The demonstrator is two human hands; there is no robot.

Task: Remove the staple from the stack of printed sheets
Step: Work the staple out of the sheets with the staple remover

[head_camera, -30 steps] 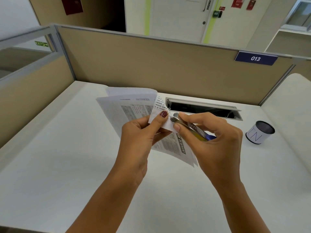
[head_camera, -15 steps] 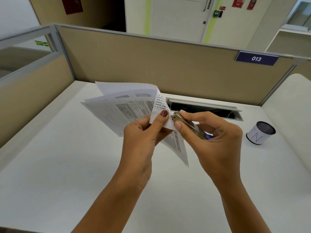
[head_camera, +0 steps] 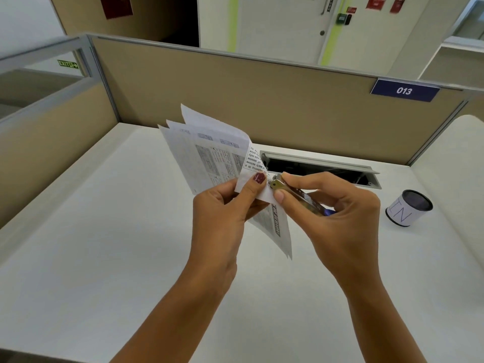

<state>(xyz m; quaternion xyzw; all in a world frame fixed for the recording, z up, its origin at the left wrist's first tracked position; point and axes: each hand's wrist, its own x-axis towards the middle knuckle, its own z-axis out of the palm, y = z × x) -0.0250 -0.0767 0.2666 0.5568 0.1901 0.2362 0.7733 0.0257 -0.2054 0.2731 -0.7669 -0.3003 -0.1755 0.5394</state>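
Printed sheets (head_camera: 209, 158), fanned, corner folded, staple unclear

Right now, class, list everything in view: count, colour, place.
flat desk top: one, white, foreground
stack of printed paper sheets: one, white, fanned above desk
slim metal staple remover: one, brassy-silver, blue end, tip at stack's corner
fabric partition wall: one, beige, behind desk
metal cable slot: one, grey, desk's rear
paper-labelled round pot: one, dark, white label, desk's right
"013" sign: one, blue, on partition
left hand: one, pinches stack's corner
right hand: one, grips remover
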